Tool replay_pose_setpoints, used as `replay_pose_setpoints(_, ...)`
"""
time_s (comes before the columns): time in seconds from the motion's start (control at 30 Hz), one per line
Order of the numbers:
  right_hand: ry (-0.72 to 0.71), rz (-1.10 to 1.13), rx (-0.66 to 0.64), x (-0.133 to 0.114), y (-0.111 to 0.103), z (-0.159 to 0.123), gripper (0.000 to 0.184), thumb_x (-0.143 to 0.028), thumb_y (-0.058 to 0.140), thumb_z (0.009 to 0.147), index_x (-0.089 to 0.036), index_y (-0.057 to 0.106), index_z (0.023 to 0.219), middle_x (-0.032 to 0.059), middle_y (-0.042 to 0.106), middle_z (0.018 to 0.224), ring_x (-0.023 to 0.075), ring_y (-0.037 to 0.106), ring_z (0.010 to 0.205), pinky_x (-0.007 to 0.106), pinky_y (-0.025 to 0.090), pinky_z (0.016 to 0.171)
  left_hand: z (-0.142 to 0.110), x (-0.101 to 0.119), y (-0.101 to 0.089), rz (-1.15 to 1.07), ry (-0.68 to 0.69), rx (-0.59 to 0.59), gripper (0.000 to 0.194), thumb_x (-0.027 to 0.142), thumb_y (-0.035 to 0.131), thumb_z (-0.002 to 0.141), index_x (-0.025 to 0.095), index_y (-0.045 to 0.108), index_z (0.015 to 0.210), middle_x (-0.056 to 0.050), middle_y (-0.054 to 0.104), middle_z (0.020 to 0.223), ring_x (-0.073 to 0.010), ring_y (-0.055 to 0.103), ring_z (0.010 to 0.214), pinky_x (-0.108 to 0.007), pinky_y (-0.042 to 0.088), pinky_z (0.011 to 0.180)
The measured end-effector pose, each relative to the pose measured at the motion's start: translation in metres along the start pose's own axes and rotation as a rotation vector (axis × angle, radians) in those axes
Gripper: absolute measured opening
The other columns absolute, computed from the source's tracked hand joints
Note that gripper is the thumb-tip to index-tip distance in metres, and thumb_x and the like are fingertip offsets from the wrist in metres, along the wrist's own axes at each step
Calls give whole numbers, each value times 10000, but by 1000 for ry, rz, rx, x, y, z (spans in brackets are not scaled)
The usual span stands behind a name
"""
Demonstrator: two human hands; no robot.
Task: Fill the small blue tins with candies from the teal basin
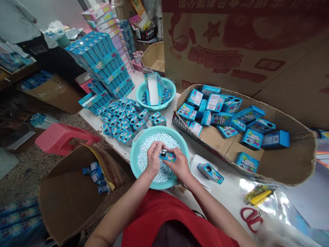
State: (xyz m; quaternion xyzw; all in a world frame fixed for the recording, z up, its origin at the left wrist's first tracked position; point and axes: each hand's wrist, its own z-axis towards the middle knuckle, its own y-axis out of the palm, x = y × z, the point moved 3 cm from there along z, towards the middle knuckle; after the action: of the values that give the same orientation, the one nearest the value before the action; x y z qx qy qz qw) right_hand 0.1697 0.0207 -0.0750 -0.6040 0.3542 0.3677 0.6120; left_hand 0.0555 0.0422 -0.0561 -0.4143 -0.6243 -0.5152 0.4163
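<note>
Over the light-green basin [134, 144] of small pale blue candies [167, 137], both my hands are close together at a small blue candy box [168, 156] with a round hole. My right hand [181, 164] grips the box from its right side. My left hand [153, 157] is closed at the holed end, fingers pressed against it. What lies inside the left fingers is hidden. Right of the basin, another blue box [210, 173] lies on a white scale-like tray [196, 163]. Behind the basin stand rows of similar holed boxes [123, 121].
A cut-down carton [288, 168] with blue boxes stands right. A second green basin [140, 92] holds folded cartons. Stacked display boxes [100, 65] rise at back left. An open carton [64, 192] and a red stool [59, 140] are left. Red scissors [252, 219] lie right.
</note>
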Motion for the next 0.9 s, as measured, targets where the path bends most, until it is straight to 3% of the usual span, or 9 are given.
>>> replay_pose_setpoints(0.13, 37, -24, -7, 0, 2, 1, 252, -219, 732, 648, -195, 582, 849, 27, 581, 821, 226, 584, 792, 337, 467, 700, -5, 2, 5, 26, 39, -86, 248, 381, 519, 865, 162, 614, 800, -54, 651, 775, -179, 627, 752, -323, 476, 741)
replay_pose_setpoints(0.3, -2, 86, 15, -11, -14, -8, 244, -271, 711, 695, -215, 597, 903, 29, 607, 888, 220, 595, 860, 342, 472, 763, 7, 6, -22, 86, 78, 46, 292, 434, 471, 872, 176, 588, 803, -48, 633, 782, -189, 617, 776, -366, 468, 810)
replay_pose_setpoints(0.37, -35, 105, 48, -15, -25, -12, 259, -316, 708, 723, -225, 600, 939, 36, 613, 931, 222, 591, 898, 344, 466, 789, 12, 0, -45, 319, 62, 108, 305, 463, 473, 855, 187, 585, 790, -57, 627, 810, -215, 598, 848, -389, 438, 865)
replay_pose_setpoints(0.47, -27, 70, 103, -12, -36, -13, 272, -374, 710, 727, -227, 610, 933, 40, 621, 922, 232, 593, 895, 358, 464, 788, 10, -18, -74, 948, -48, 98, 261, 444, 549, 800, 196, 615, 847, -104, 619, 958, -287, 530, 1019, -443, 351, 954)
replay_pose_setpoints(0.57, 0, 56, 101, -8, -40, -11, 269, -400, 704, 724, -222, 618, 906, 41, 619, 881, 231, 598, 852, 356, 476, 748, -5, -39, -77, 1432, -201, 15, 362, 463, 563, 783, 196, 605, 1023, -158, 563, 1144, -369, 447, 1126, -530, 287, 960)
replay_pose_setpoints(0.63, -20, 68, 118, -11, -42, -11, 267, -403, 700, 732, -225, 618, 913, 40, 617, 880, 224, 595, 845, 348, 478, 741, -15, -52, -66, 1531, -265, -35, 414, 503, 524, 800, 206, 580, 1083, -169, 531, 1200, -386, 432, 1141, -540, 296, 932)
replay_pose_setpoints(0.73, -76, 89, 198, -22, -45, -12, 262, -388, 700, 742, -226, 616, 930, 41, 613, 886, 217, 590, 841, 338, 475, 738, -22, -68, -48, 1382, -294, -54, 307, 433, 547, 792, 226, 598, 1012, -143, 551, 1152, -344, 490, 1084, -464, 359, 879)
replay_pose_setpoints(0.83, -100, 89, 182, -23, -38, -10, 245, -368, 695, 746, -220, 611, 923, 37, 611, 874, 212, 594, 828, 331, 473, 729, -15, -79, -43, 873, -291, 54, 170, 342, 668, 672, 225, 620, 784, -78, 607, 898, -288, 556, 940, -371, 414, 783)
replay_pose_setpoints(0.9, -87, 65, 140, -17, -30, -7, 239, -360, 695, 742, -215, 607, 911, 30, 611, 865, 209, 595, 821, 325, 472, 723, -9, -83, -47, 583, -307, 112, 204, 365, 705, 616, 212, 596, 694, -32, 581, 719, -244, 575, 811, -318, 434, 688)
